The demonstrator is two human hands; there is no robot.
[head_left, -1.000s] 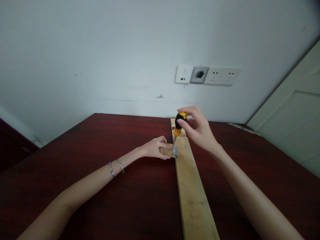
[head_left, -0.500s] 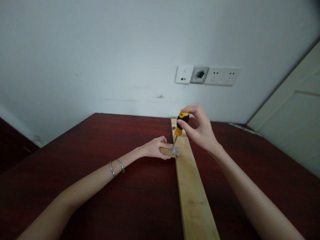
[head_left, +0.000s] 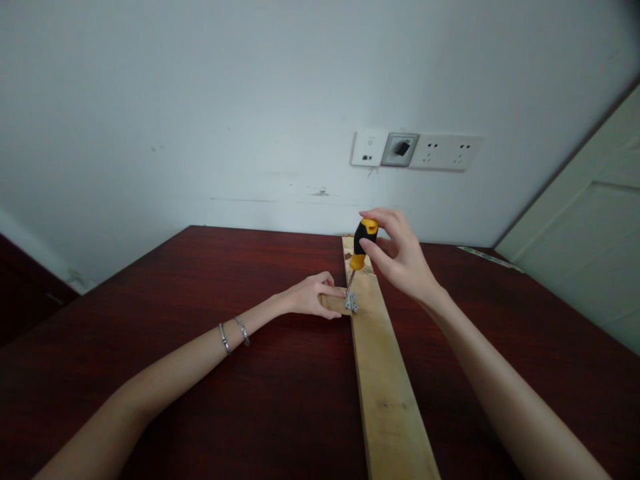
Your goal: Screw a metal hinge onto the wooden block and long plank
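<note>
A long pale wooden plank [head_left: 385,380] lies on the dark red table [head_left: 210,347], running from the near edge toward the wall. My left hand [head_left: 307,297] is closed over a small wooden block [head_left: 333,304] pressed against the plank's left side. A small metal hinge [head_left: 351,303] bridges block and plank. My right hand [head_left: 400,257] pinches the yellow-and-black handle of a screwdriver [head_left: 361,245], held nearly upright with its tip down on the hinge.
A white wall rises behind the table, with a row of sockets and a switch plate [head_left: 415,151]. A pale door [head_left: 585,233] stands at the right. Two bracelets [head_left: 233,335] circle my left wrist.
My right hand's fingers have shifted round the screwdriver handle, and the handle has tipped slightly to the right. The left hand, block and plank have stayed put.
</note>
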